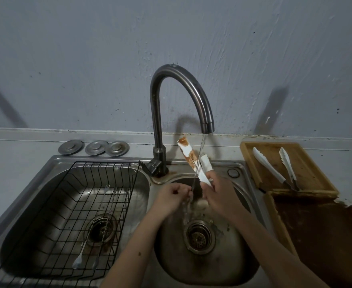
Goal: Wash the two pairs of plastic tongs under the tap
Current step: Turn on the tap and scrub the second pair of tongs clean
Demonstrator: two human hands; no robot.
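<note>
Your right hand [216, 194] grips sauce-stained white tongs [193, 161] under tap [207, 123] stream; left hand [172, 195] fingers curled, empty.

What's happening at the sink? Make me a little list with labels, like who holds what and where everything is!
tap: running, water falling into the right basin
right hand: holds dirty tongs, their tips pointing up beside the stream
left hand: fingers curled, at the water by the tongs' lower end
stains: orange-brown on the held tongs
other tongs: lying on the wooden tray, right of the sink
left basin: black wire rack holding long utensils
behind sink: three metal sink plugs
</note>
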